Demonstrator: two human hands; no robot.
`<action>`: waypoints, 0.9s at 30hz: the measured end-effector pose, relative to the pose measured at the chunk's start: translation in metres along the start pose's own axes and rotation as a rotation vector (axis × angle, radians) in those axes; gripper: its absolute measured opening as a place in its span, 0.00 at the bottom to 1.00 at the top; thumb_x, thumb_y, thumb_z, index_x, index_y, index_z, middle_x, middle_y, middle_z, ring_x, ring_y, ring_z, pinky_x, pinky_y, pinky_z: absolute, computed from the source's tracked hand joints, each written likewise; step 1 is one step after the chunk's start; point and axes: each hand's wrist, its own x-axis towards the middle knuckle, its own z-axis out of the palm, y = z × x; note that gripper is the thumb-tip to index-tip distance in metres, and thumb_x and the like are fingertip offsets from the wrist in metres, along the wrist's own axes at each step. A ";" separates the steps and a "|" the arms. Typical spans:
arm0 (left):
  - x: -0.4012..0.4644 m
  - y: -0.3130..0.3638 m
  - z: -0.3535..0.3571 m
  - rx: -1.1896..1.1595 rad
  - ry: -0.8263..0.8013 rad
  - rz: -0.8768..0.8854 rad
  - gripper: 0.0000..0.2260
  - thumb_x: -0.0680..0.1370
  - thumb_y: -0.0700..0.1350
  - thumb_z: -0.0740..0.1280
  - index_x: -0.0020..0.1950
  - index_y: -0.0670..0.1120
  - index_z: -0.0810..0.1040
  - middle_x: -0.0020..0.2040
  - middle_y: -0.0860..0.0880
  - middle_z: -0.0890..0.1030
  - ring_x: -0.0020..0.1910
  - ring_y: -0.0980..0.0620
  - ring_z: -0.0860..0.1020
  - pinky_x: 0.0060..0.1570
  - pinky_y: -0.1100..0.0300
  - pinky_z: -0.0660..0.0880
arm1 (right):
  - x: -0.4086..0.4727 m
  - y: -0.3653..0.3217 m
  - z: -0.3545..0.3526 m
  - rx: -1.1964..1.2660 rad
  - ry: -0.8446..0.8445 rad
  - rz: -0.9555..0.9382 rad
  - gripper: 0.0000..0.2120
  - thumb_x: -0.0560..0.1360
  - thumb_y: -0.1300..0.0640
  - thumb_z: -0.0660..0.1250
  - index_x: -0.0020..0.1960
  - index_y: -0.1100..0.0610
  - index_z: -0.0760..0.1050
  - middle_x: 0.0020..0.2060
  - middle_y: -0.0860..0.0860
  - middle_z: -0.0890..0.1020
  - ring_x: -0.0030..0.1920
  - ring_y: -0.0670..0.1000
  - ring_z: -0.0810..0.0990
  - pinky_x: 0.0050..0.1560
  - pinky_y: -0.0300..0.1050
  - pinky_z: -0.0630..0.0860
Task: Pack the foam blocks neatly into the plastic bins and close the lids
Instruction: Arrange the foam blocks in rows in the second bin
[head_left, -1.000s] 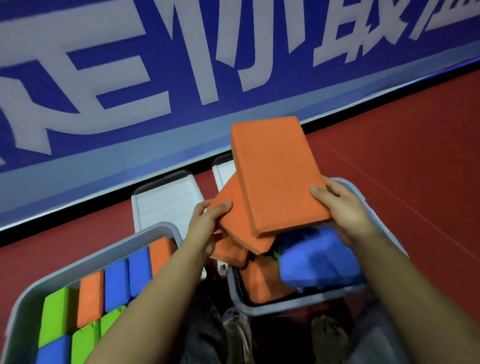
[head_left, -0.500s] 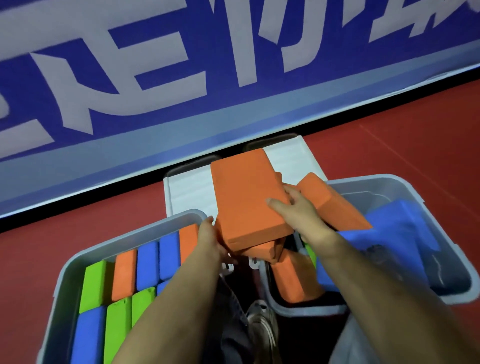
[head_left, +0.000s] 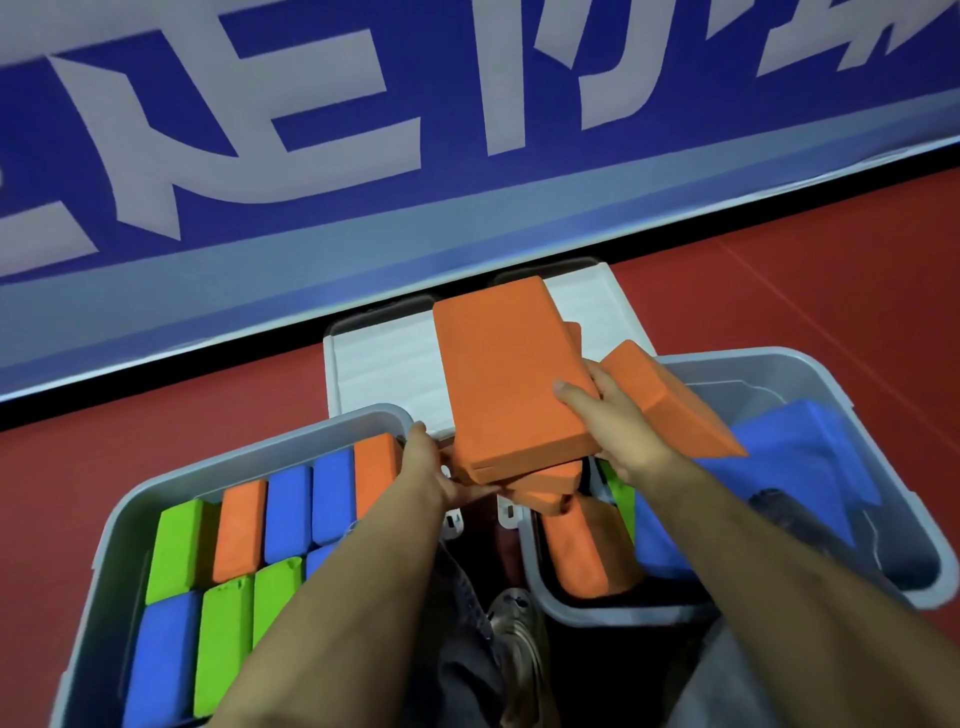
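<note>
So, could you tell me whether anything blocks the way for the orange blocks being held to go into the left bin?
Nothing visible stands between the orange blocks, held by both hands, and the left bin. The bin is lidless, though upright blocks already fill its visible rows.

Counting two grey bins, a left bin and a right bin, plus two white lids lying behind. Showing in the left bin three green blocks, four blue blocks and two orange blocks. Leaving the held orange stack and the right bin's contents uncounted, being partly hidden.
</note>
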 end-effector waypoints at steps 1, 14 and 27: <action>-0.001 0.000 0.001 0.003 -0.016 -0.012 0.27 0.79 0.65 0.51 0.63 0.43 0.69 0.56 0.41 0.75 0.54 0.36 0.73 0.55 0.28 0.68 | 0.000 0.001 0.000 -0.027 -0.011 0.010 0.28 0.73 0.45 0.68 0.71 0.45 0.66 0.58 0.46 0.80 0.56 0.49 0.80 0.61 0.50 0.75; -0.047 0.022 0.015 0.624 0.243 1.014 0.26 0.81 0.52 0.58 0.76 0.45 0.59 0.76 0.44 0.58 0.74 0.45 0.60 0.72 0.51 0.59 | -0.013 -0.010 -0.030 -0.165 0.054 0.109 0.36 0.73 0.35 0.62 0.75 0.49 0.58 0.71 0.47 0.68 0.68 0.51 0.68 0.60 0.49 0.66; -0.095 -0.108 0.074 1.261 -0.535 1.683 0.19 0.75 0.49 0.62 0.64 0.42 0.73 0.59 0.45 0.75 0.57 0.46 0.74 0.58 0.51 0.72 | -0.066 0.029 -0.160 -0.639 0.448 0.179 0.30 0.75 0.46 0.67 0.72 0.57 0.64 0.67 0.58 0.70 0.67 0.59 0.69 0.67 0.52 0.66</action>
